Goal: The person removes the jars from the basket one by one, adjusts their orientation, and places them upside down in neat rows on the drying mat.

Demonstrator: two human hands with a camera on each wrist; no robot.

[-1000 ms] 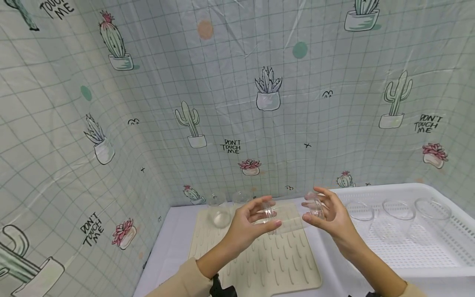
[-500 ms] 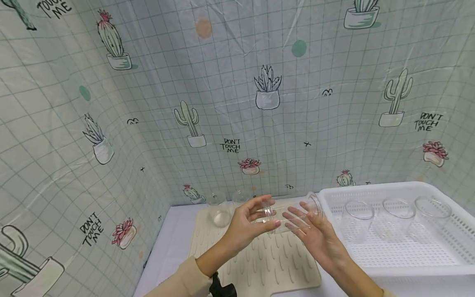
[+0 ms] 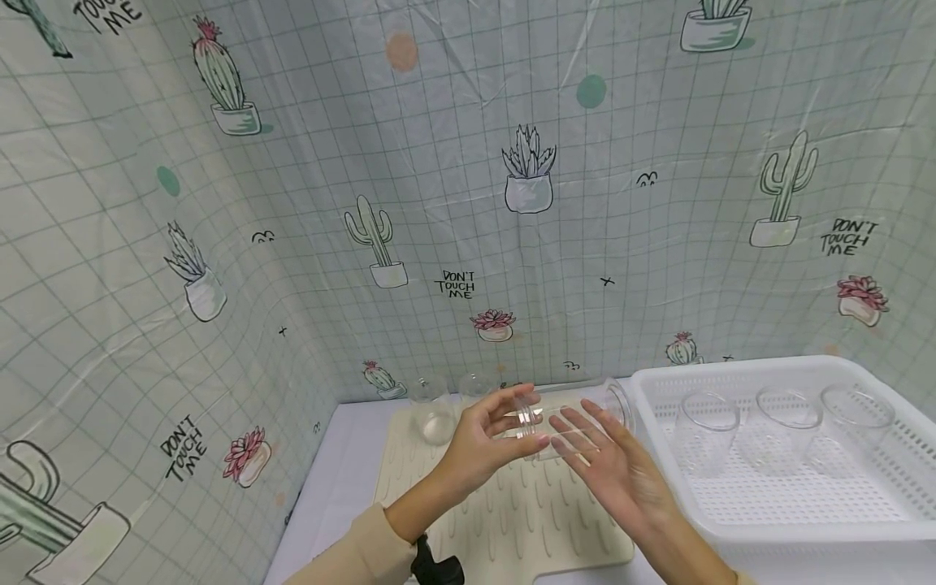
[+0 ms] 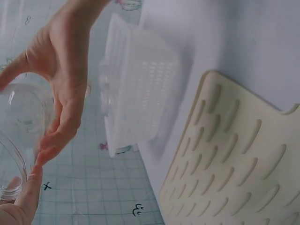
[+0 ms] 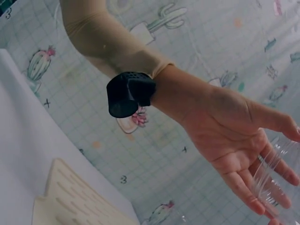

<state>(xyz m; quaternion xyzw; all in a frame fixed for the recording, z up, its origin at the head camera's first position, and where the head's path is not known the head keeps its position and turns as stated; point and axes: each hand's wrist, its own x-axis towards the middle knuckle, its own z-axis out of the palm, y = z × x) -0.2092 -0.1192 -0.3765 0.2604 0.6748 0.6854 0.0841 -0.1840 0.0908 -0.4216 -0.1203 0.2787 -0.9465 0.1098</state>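
Note:
A clear, cylindrical jar (image 3: 616, 400) is held on its side above the mat in the head view. My left hand (image 3: 486, 439) grips its ridged end, thumb on the near side and fingers behind. My right hand (image 3: 617, 467) has its palm turned up and its straight fingers against the jar's side. In the left wrist view, the right hand (image 4: 68, 79) arches beside the jar (image 4: 28, 105), while left fingers show at the bottom. The right wrist view shows my left hand (image 5: 234, 140) with the jar's ringed end (image 5: 276, 180) at its fingers.
A beige ridged mat (image 3: 541, 528) lies on the white table (image 3: 329, 455). Two clear vessels, a nearer one (image 3: 433, 414) and another (image 3: 477, 386), stand at its back. On the right, a white perforated basket (image 3: 812, 532) holds several clear glasses (image 3: 709, 414). A cactus-printed curtain (image 3: 453, 171) hangs behind.
The right hand has left the jar's far right end, turned its palm up and slid left along the jar with fingers straightened. The left hand keeps its grip in place.

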